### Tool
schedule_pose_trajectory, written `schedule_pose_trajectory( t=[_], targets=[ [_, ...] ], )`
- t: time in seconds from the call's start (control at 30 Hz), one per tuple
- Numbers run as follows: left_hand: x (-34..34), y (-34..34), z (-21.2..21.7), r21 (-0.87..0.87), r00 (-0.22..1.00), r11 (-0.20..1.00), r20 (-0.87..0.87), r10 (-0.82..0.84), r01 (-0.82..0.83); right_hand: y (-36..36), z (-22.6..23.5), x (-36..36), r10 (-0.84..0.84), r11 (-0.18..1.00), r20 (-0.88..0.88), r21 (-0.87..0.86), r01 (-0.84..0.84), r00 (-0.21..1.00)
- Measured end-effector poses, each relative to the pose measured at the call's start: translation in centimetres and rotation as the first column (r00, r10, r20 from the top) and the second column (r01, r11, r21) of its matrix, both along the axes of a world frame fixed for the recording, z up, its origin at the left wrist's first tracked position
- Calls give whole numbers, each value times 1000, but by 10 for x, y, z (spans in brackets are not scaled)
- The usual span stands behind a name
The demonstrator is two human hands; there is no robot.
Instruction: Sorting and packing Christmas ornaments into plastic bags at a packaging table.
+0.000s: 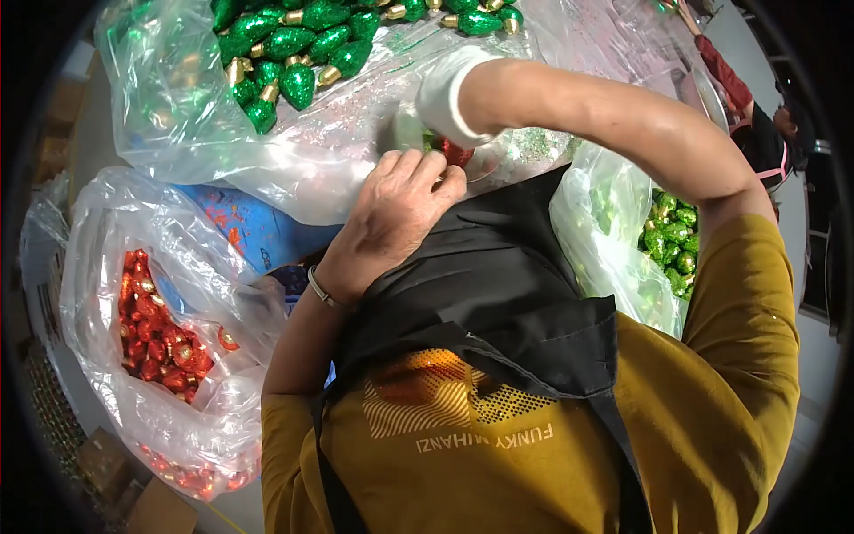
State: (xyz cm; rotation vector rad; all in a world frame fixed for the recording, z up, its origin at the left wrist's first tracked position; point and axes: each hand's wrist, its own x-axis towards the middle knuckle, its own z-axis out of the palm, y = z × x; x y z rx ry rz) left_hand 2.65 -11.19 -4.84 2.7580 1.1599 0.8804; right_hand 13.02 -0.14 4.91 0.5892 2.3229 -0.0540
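My left hand is bare, a bracelet at its wrist. Its fingers curl closed at the near edge of the work surface, and what they grip is hidden. Just past the knuckles shows part of a red glittery thing with a bit of green beside it. Over these reaches my right hand, in a white glove, its fingers hidden behind the wrist and cuff. Beyond both hands, green glittery bulb-shaped ornaments with gold caps lie in a heap on clear plastic sheeting.
At the left, a clear plastic bag holds red shiny ornaments. A blue surface lies next to it. Another clear bag at the right contains light-green ornaments. A person in a red sleeve is at the far right.
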Motion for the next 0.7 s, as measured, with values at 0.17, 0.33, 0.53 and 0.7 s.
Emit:
schedule_pose_trajectory(
  t=[0.17, 0.33, 0.53, 0.7],
  targets=[
    [-3, 10, 0, -15, 1000, 1000, -4, -2, 2, 29, -48, -7, -69, 996, -280, -66, 52, 957],
    [0, 11, 5, -40, 999, 999, -32, -22, 21, 58, -76, 18, -167, 941, -327, -334, 52, 930],
    [3, 7, 14, -66, 988, 997, -151, 27, -38, 44, -68, 13, 77, 990, -330, -89, -112, 941],
    [1, 4, 5, -59, 991, 998, -129, 31, -39, 48, -85, 19, 138, 985, -330, -55, -165, 934]
  ],
)
